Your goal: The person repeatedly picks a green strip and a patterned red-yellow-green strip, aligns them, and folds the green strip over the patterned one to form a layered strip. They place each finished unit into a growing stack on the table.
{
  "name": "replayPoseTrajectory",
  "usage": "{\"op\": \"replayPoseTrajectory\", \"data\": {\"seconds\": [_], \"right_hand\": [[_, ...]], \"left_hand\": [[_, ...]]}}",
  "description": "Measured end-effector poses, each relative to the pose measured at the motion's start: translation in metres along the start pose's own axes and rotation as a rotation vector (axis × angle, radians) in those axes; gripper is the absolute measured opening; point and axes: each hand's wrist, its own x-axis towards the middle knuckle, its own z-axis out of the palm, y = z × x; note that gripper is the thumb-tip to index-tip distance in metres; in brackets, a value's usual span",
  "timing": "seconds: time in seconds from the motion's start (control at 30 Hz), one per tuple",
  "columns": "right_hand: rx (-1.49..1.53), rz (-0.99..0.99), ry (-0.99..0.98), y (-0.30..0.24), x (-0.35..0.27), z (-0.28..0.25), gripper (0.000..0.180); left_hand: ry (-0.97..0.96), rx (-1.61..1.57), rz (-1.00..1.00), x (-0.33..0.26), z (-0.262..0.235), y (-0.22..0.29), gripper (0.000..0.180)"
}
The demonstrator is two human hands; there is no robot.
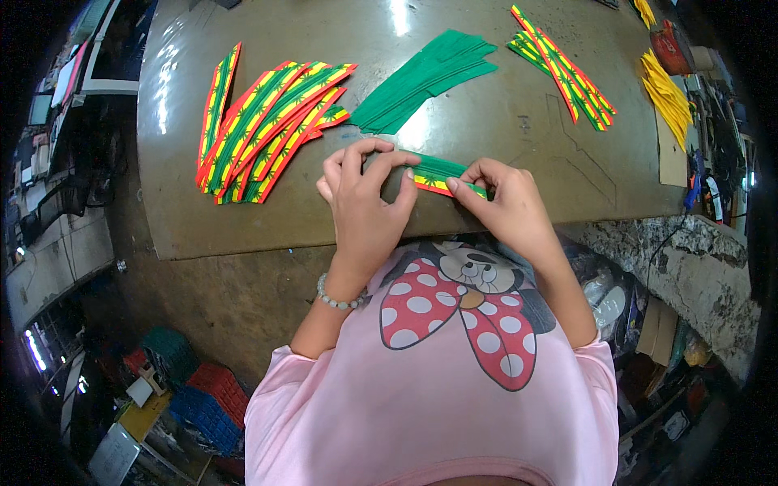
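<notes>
Near the front edge of the table, my left hand (pixel 365 186) pinches one end of a narrow strip (pixel 435 170), with its thumb and index finger closed on it. My right hand (pixel 509 198) grips the other end between thumb and fingers. Green cloth shows along the strip's far side, and a red, yellow and green patterned band runs along its near side. Just beyond my hands a fanned pile of plain green strips (pixel 425 81) lies flat. A larger pile of patterned strips (pixel 275 134) is spread to the left of my left hand.
A few patterned strips (pixel 563 69) lie crossed at the table's far right. Yellow strips (pixel 666 97) and a red object (pixel 671 49) are by the right edge. Stacked crates, red (pixel 219 393) and blue (pixel 203 419), stand on the floor at lower left.
</notes>
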Motion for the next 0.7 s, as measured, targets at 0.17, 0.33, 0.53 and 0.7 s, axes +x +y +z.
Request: {"op": "replayPoseTrajectory", "data": {"seconds": [0.17,0.33,0.53,0.7], "right_hand": [[-0.051,-0.006,0.040,0.005,-0.004,0.007,0.030],[-0.098,-0.066,0.097,0.005,-0.005,0.010,0.029],[-0.088,-0.044,0.096,0.006,-0.003,0.011,0.029],[-0.063,-0.075,0.109,0.006,-0.002,0.011,0.030]], "left_hand": [[-0.018,0.023,0.073,-0.004,0.000,-0.005,0.013],[-0.013,0.112,0.169,-0.005,-0.004,-0.006,0.018],[-0.081,0.313,0.374,-0.013,-0.011,-0.007,0.034],[-0.113,0.279,0.575,-0.006,-0.013,-0.019,0.041]]}}
